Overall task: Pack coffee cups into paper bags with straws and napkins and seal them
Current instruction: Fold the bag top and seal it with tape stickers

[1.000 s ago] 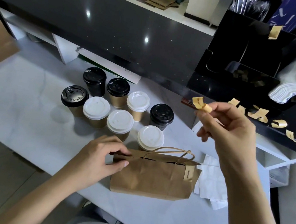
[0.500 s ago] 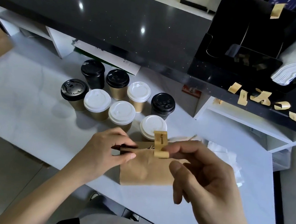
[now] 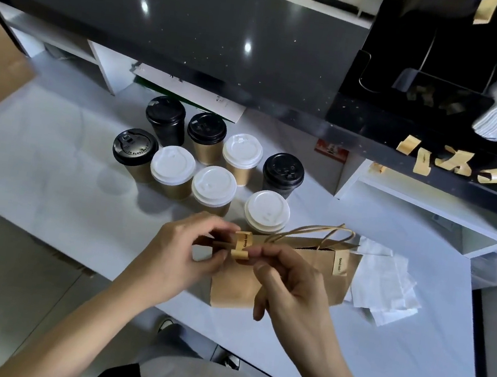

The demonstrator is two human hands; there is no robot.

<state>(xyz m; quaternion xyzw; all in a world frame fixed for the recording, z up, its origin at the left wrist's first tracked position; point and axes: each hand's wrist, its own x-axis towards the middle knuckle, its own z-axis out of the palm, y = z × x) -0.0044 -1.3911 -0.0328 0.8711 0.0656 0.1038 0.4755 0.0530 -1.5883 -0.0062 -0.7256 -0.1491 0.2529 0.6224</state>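
8 lidded cups (image 3: pixel 212 164) stand on the white table (image 3: pixel 53 169). The left hand (image 3: pixel 182 252) pinches the paper bag (image 3: pixel 302 277) top at its left corner; the right hand (image 3: pixel 288 285) pinches a sticker strip (image 3: pixel 242 246) against it. Napkins (image 3: pixel 386 285) lie just right.

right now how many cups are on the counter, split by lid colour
black-lid cups: 4, e.g. the leftmost one
white-lid cups: 4, e.g. the one nearest the paper bag
total: 8
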